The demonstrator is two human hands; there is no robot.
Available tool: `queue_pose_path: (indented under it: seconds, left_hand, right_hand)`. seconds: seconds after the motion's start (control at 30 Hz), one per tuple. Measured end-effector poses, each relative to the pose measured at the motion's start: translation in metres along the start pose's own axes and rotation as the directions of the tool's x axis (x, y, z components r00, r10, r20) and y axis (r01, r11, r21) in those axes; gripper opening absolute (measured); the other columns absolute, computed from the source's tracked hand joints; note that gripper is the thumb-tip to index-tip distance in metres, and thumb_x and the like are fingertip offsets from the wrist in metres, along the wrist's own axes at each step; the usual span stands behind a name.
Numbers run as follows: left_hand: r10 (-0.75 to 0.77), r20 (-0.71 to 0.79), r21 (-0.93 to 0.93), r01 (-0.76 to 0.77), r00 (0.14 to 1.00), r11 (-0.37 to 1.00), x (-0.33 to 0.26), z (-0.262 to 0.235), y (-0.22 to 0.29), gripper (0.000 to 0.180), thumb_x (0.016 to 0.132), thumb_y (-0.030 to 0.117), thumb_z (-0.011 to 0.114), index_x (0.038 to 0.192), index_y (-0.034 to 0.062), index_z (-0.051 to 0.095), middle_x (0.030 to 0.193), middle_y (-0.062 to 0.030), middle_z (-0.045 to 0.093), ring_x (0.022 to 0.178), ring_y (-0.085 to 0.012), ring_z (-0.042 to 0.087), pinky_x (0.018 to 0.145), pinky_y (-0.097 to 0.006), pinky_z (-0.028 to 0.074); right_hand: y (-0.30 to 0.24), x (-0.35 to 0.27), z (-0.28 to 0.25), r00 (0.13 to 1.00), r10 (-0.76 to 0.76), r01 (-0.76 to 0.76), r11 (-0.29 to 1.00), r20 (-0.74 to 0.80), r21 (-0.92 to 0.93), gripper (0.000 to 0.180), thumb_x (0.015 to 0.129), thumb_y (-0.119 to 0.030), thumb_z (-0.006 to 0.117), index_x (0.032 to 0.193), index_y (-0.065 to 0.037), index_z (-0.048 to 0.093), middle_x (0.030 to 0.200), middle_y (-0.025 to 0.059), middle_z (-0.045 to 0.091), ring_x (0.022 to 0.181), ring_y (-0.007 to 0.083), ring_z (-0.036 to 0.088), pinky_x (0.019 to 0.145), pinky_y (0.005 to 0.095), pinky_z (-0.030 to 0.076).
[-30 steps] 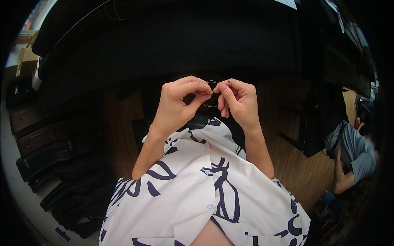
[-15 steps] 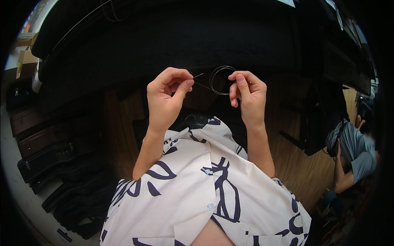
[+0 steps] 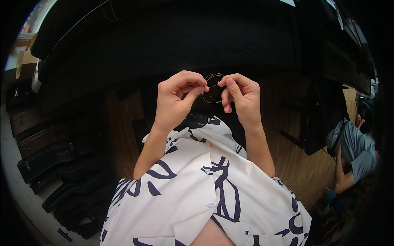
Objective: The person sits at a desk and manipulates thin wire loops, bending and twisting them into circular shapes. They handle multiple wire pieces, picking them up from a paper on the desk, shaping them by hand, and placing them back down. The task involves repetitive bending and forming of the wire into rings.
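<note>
A thin silvery wire (image 3: 214, 74), wound into a small loose coil like a metal instrument string, is held up in front of my chest. Thumb and fingertips of my left hand (image 3: 174, 98) pinch a strand at the coil's left side. Opposite, my right hand (image 3: 245, 98) grips the coil at its upper right between thumb and forefinger, with the other fingers curled below. Only a small gap separates the two sets of fingertips. The strand's exact ends are too fine to make out.
Beyond my hands stretches a black table (image 3: 197, 39). Thin looped wire (image 3: 111, 17) lies at its far left. Dark hard cases (image 3: 45, 160) line the left side. At right, a person in a grey shirt (image 3: 355, 143) sits over the wooden floor (image 3: 283, 164).
My hands have come closer together, the left moving right and the right slightly left. The coil has shifted left and down a little, and its free strand now lies near the right fingertips.
</note>
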State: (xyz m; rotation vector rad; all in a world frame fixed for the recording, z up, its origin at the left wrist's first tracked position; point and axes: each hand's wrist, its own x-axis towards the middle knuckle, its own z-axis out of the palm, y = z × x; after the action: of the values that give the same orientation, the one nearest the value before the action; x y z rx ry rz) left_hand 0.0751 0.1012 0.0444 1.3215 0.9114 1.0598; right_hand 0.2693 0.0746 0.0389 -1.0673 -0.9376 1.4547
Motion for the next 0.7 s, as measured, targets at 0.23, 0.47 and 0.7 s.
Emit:
queue_pose_path:
  seconds: [0.23,0.47,0.7]
  left_hand:
    - [0.017,0.070,-0.050,-0.013,0.997,0.999,-0.002,0.002,0.000,0.016,0.103,0.010,0.056,0.108,-0.0015,0.067,0.098,-0.0103,0.069,0.089,-0.0174,0.070,0.080,-0.029,0.057]
    - [0.017,-0.144,-0.105,-0.032,0.989,0.994,0.000,-0.011,-0.001,0.023,0.104,0.019,0.056,0.115,0.0013,0.066,0.098,-0.0091,0.070,0.087,-0.0155,0.069,0.073,-0.027,0.055]
    - [-0.137,-0.153,0.030,0.143,0.979,0.989,-0.004,-0.014,0.001,0.039,0.089,-0.001,0.069,0.126,0.0016,0.060,0.112,-0.0095,0.063,0.089,-0.0126,0.066,0.068,-0.023,0.053]
  right_hand:
    - [0.004,-0.001,0.003,0.999,0.036,-0.036,0.997,0.003,0.066,0.024,0.103,-0.017,0.057,0.094,0.003,0.067,0.061,0.0061,0.063,0.045,0.0089,0.058,0.041,0.0191,0.044]
    - [0.004,0.000,-0.001,0.999,-0.022,0.024,0.996,-0.033,0.083,0.025,0.104,-0.018,0.057,0.095,0.003,0.067,0.064,0.0069,0.064,0.049,0.0100,0.060,0.044,0.0207,0.047]
    - [0.011,0.000,-0.004,0.995,-0.078,0.086,0.987,-0.065,0.134,0.025,0.104,-0.019,0.057,0.096,0.002,0.067,0.068,0.0071,0.065,0.053,0.0107,0.061,0.047,0.0208,0.048]
